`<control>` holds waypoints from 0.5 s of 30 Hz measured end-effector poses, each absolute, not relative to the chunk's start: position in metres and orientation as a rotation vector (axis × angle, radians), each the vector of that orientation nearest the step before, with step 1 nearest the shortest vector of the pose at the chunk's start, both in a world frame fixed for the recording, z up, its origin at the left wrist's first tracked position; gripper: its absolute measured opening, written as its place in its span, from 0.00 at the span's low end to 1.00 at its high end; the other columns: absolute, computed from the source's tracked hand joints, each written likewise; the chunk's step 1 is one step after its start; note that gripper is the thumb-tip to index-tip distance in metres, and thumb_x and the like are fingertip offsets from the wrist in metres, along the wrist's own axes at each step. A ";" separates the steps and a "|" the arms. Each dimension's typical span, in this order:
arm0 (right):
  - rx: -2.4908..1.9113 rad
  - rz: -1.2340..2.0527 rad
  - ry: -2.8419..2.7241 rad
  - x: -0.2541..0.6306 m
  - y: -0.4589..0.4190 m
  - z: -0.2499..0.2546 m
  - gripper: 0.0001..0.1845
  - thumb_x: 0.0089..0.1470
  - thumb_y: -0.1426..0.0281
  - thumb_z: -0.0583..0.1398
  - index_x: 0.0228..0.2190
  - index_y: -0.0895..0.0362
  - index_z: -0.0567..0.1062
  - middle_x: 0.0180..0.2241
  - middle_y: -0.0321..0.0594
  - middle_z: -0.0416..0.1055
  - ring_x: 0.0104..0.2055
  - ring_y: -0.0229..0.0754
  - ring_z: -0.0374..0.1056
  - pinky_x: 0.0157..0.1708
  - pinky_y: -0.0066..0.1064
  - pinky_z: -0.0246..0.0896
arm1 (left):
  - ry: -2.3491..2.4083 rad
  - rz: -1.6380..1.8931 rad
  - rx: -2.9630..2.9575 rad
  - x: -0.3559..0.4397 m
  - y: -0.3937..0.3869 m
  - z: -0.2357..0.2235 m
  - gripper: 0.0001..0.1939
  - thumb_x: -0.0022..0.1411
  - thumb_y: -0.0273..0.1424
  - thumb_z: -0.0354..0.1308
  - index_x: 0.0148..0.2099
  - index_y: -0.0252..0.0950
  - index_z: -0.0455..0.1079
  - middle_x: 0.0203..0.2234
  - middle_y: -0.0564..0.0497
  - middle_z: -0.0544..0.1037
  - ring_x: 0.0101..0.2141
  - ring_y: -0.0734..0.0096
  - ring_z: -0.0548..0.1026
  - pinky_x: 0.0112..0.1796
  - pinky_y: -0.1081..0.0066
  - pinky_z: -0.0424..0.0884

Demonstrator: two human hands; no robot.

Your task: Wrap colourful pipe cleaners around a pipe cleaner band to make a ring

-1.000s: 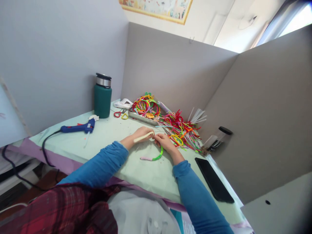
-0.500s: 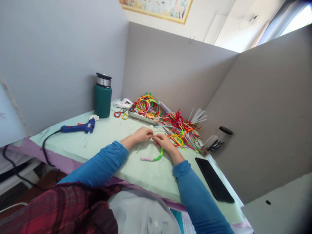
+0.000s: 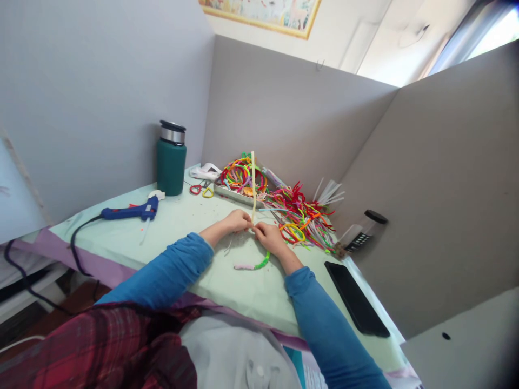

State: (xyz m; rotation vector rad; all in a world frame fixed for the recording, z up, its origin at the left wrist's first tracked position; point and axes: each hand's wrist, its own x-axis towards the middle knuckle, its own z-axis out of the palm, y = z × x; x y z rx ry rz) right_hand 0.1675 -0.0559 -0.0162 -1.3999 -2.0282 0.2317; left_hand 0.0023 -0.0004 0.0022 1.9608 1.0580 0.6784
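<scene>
- The left hand has its thumb and fingers closed on the lower end of a pale strip
- The right hand pinches at the same lower end, its fingertips right beside those of the left hand
- The pale strip stands nearly upright from between the fingertips, over the front of the table, and its top overlaps the view of the coloured rings behind
- A curved band, pink at one end and green along the rest, lies on the table below the hands; its green part runs up to the right hand, and whether the fingers also hold it cannot be told
- The coloured rings are heaped in a shallow tray beyond the hands, with a loose pile of fuzzy sticks to its right
- A green bottle stands upright at the left, near a blue glue gun lying on its side
- A black phone lies flat near the table's right edge, beside the right sleeve
</scene>
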 end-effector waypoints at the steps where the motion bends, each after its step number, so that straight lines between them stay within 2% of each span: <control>1: -1.403 0.215 -2.037 0.167 -0.056 -0.016 0.10 0.56 0.68 0.56 0.25 0.55 0.73 0.21 0.37 0.72 0.24 0.39 0.64 0.28 0.28 0.50 | 1.059 0.677 1.916 0.003 -0.001 0.003 0.09 0.49 0.32 0.58 0.22 0.32 0.69 0.10 0.56 0.65 0.13 0.80 0.59 0.16 0.76 0.53; 5: -1.434 0.140 -2.077 0.166 -0.054 -0.018 0.10 0.56 0.68 0.55 0.25 0.55 0.73 0.22 0.39 0.72 0.25 0.39 0.64 0.28 0.29 0.50 | 1.085 0.669 1.833 0.003 -0.004 0.005 0.08 0.49 0.31 0.59 0.23 0.31 0.68 0.11 0.56 0.65 0.12 0.81 0.57 0.15 0.76 0.52; 8: -1.452 0.122 -2.072 0.167 -0.053 -0.020 0.10 0.56 0.68 0.55 0.26 0.55 0.73 0.23 0.39 0.73 0.26 0.40 0.65 0.29 0.29 0.51 | 1.163 0.669 1.941 0.004 -0.004 0.004 0.06 0.49 0.30 0.58 0.28 0.31 0.72 0.13 0.56 0.68 0.14 0.79 0.60 0.18 0.76 0.55; 11: -1.470 0.195 -2.026 0.168 -0.052 -0.020 0.11 0.56 0.67 0.55 0.25 0.56 0.73 0.23 0.38 0.73 0.26 0.39 0.65 0.28 0.28 0.52 | 1.187 0.755 2.169 0.006 -0.001 0.001 0.09 0.50 0.29 0.58 0.35 0.32 0.73 0.19 0.53 0.74 0.20 0.75 0.68 0.23 0.76 0.61; 15: -1.472 0.319 -1.950 0.168 -0.052 -0.020 0.12 0.56 0.66 0.54 0.25 0.57 0.73 0.22 0.37 0.73 0.25 0.37 0.64 0.28 0.27 0.52 | 1.120 0.863 2.377 0.006 0.001 -0.003 0.09 0.52 0.29 0.56 0.35 0.34 0.74 0.26 0.52 0.78 0.28 0.72 0.72 0.30 0.75 0.64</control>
